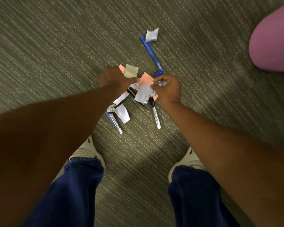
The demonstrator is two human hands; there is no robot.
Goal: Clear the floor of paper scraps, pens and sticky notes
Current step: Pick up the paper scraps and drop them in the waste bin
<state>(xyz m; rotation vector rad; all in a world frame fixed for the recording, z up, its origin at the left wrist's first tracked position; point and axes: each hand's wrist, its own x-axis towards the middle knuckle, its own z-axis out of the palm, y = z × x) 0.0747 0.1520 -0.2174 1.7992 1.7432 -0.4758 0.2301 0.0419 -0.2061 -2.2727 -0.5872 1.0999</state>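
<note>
The right hand (168, 89) has its grip curled tight, pinching a crumpled white scrap (143, 94), while the left hand (112, 77) closes on a tan sticky note (131, 70) above the pile of pens and papers on the carpet floor (56, 46), a blue pen (152, 54) lying at one o'clock.

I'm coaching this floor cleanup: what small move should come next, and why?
Probably lift the white paper scrap clear, since the right hand already pinches it above the pencil; the left hand holds a beige sticky note.
</note>
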